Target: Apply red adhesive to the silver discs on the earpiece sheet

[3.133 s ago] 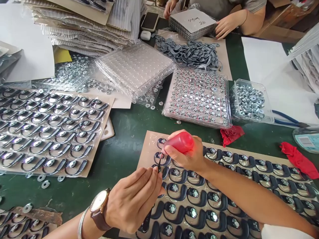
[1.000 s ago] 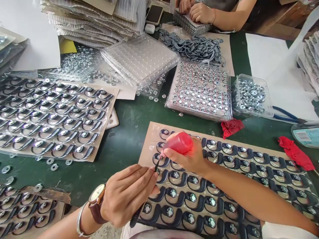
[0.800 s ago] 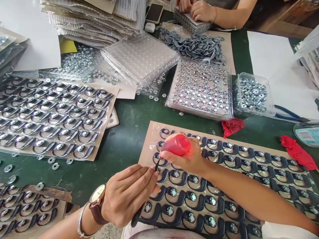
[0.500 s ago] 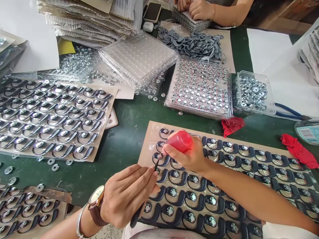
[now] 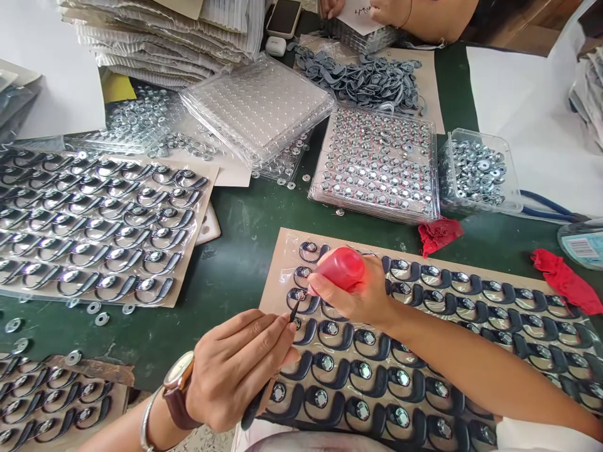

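My left hand (image 5: 242, 364), with a watch at the wrist, is closed around black tweezers (image 5: 254, 402). Their dark tip points at a metal disc on one of the curved black pieces (image 5: 308, 301) near the left edge of a brown card sheet (image 5: 277, 263). Clenched in my right hand (image 5: 372, 295) is a red squeeze bottle (image 5: 342, 267), its base towards me; the palm and fingers hide its nozzle, just right of the tweezers' tip. Rows of similar black pieces with shiny discs cover the sheet under clear plastic.
Another filled sheet (image 5: 183, 276) lies left. Behind are clear trays (image 5: 259, 107), a disc-filled tray stack (image 5: 377, 163), a box of metal washers (image 5: 478, 172) and a grey parts pile (image 5: 362, 81). Red cloths (image 5: 440, 237) lie right. A co-worker's hands (image 5: 391, 11) hold stacked trays.
My hands keep nearly the same position at the same piece. The view has shifted slightly, and the co-worker's hands have moved apart, showing a paper with writing on their stack.
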`<action>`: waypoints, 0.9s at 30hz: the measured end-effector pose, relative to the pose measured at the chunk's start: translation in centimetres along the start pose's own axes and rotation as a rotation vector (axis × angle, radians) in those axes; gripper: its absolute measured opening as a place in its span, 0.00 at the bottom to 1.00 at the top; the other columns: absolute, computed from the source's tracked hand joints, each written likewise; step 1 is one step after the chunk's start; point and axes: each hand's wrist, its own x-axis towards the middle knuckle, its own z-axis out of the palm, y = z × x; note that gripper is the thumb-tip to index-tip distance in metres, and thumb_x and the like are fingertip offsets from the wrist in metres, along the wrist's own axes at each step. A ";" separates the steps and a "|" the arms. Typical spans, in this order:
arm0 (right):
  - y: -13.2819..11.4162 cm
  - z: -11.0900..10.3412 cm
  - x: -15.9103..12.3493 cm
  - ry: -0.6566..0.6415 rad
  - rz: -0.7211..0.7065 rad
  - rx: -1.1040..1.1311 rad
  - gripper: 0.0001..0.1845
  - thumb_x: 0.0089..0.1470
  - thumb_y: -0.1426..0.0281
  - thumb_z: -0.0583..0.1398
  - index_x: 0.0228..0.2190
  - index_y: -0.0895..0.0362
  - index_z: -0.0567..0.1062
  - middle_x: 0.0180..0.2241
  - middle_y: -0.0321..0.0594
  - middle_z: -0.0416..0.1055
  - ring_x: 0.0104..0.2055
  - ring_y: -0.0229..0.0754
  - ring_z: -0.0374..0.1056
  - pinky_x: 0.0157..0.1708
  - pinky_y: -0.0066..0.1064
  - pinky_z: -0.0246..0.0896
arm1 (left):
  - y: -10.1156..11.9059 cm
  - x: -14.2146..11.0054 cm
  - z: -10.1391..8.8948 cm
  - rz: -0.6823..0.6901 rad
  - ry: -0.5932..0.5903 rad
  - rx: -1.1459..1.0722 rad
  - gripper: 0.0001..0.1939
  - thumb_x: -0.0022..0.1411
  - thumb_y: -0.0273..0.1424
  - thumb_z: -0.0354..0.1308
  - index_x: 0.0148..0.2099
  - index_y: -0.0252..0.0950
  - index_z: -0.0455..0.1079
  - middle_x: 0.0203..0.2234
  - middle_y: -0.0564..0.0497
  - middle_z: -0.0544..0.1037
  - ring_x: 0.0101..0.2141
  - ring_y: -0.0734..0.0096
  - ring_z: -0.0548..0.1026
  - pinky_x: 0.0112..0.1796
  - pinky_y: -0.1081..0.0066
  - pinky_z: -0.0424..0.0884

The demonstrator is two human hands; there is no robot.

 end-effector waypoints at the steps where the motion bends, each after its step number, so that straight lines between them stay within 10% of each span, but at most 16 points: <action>1: 0.0 0.0 0.0 -0.005 0.000 -0.002 0.14 0.53 0.61 0.64 0.21 0.55 0.76 0.20 0.37 0.74 0.23 0.39 0.70 0.29 0.32 0.70 | 0.0 0.0 0.0 -0.002 0.003 -0.002 0.08 0.61 0.21 0.59 0.43 0.26 0.74 0.34 0.44 0.81 0.36 0.64 0.81 0.37 0.67 0.78; 27: 0.3 0.0 -0.4 -0.062 -0.106 -0.025 0.12 0.56 0.64 0.62 0.24 0.55 0.78 0.23 0.37 0.76 0.25 0.37 0.72 0.28 0.28 0.69 | -2.2 0.4 0.0 -0.273 0.096 -0.319 0.12 0.58 0.16 0.57 0.42 0.32 0.73 0.33 0.48 0.81 0.31 0.71 0.78 0.33 0.70 0.74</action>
